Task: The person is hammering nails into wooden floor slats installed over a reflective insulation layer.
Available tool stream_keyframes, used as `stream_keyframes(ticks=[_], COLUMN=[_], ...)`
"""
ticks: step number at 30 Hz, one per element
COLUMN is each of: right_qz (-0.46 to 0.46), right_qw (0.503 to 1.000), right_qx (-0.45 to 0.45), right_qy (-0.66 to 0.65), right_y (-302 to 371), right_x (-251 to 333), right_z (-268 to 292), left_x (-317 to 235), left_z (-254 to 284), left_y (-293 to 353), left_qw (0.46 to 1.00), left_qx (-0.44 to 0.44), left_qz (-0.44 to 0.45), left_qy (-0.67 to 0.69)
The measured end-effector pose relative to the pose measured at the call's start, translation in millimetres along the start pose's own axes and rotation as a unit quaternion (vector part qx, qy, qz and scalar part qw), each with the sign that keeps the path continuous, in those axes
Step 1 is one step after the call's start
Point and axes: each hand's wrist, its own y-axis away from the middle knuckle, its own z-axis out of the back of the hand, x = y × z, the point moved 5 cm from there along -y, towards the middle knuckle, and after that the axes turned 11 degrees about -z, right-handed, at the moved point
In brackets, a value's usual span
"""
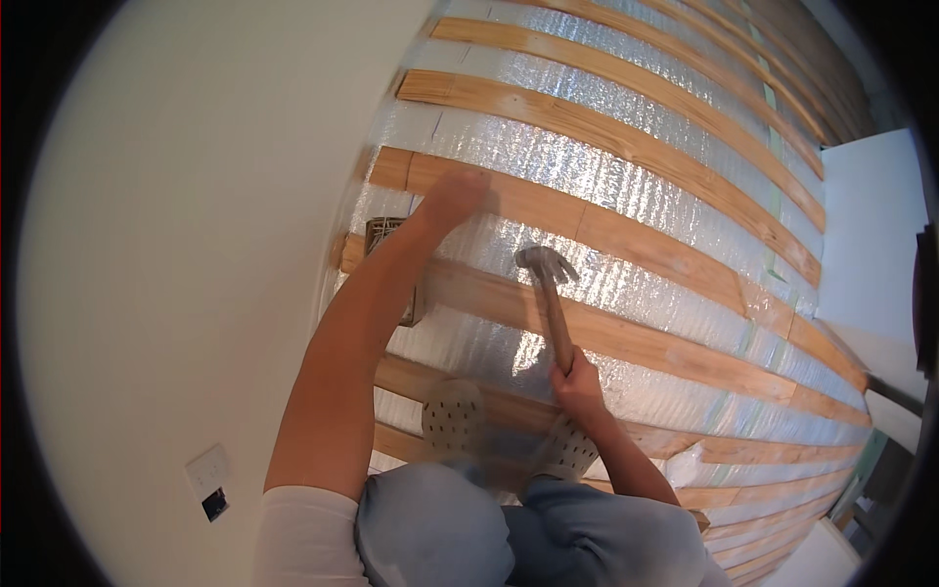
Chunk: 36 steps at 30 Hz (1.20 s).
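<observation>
My right hand [579,388] grips the wooden handle of a claw hammer [548,264], whose metal head points away from me above the foil between two battens. My left hand [456,200] is closed against a wooden batten [533,208] near its left end, with its fingertips on the wood. Whatever it pinches, if anything, is too small to make out. Beneath my left forearm lies an open container [384,231] with thin metal pieces, perhaps nails, inside; the forearm hides its middle.
Several parallel battens run across silvery foil sheeting [509,338]. A pale wall [196,245] with a white socket plate [207,470] rises on the left. My perforated shoes [452,416] rest low in the middle. At the right stands a white panel [873,220].
</observation>
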Motion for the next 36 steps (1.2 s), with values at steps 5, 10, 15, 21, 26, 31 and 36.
stream_keyframes(ticks=[5,10,15,21,26,31,36], right_qz=[0.077,0.137,0.129,0.12,0.115,0.094,0.077], right_qw=[0.997,0.991,0.987,0.991,0.986,0.982,0.983], right_qx=[-0.013,0.007,0.006,0.002,-0.037,-0.015,-0.03], right_qy=[0.014,0.0,0.099,0.051,0.115,0.165,0.165], right_y=[-13.6,-29.1,-70.1,-76.7,-99.8,-113.1,-89.1], right_x=[68.8,121.9,141.3,145.3,122.8,134.3,116.3], right_z=[33.5,43.9,21.5,3.7,-11.8,-2.4,-2.7], left_x=[24.6,55.4,70.3,78.3,72.3,71.6,91.6], left_z=[-1.6,7.7,-17.1,-25.4,-3.7,8.5,-1.3], left_y=[28.5,58.4,86.1,89.7,77.7,76.1,97.9], left_qw=[0.947,0.984,0.979,0.973,0.973,0.96,0.977], left_qx=[-0.179,-0.019,-0.145,-0.193,-0.079,-0.023,-0.028], left_qz=[0.039,0.174,0.134,0.117,0.201,0.253,0.195], left_qy=[0.266,0.019,0.041,0.055,0.083,0.114,0.085])
